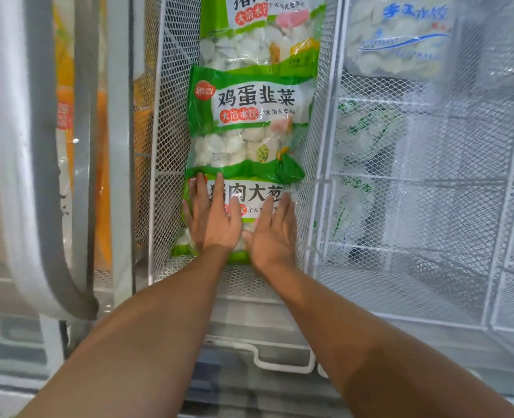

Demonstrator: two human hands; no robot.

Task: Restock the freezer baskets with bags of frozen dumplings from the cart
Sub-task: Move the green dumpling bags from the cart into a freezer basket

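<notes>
Both hands lie flat, fingers straight and spread, on the nearest dumpling bag [243,212] in the narrow mesh basket [165,146]: left hand [212,220] on its left half, right hand [275,233] on its right. No grip closes; they press. Best to push evenly so the bag settles flat (its top edge tucks under the middle bag [246,125]). The basket's side walls crowd both wrists. A blue-printed bag [400,37] lies in the next basket.

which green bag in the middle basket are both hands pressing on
The nearest bag, lowest of the three; left hand and right hand lie flat on it. The other two sit beyond, untouched.
</notes>
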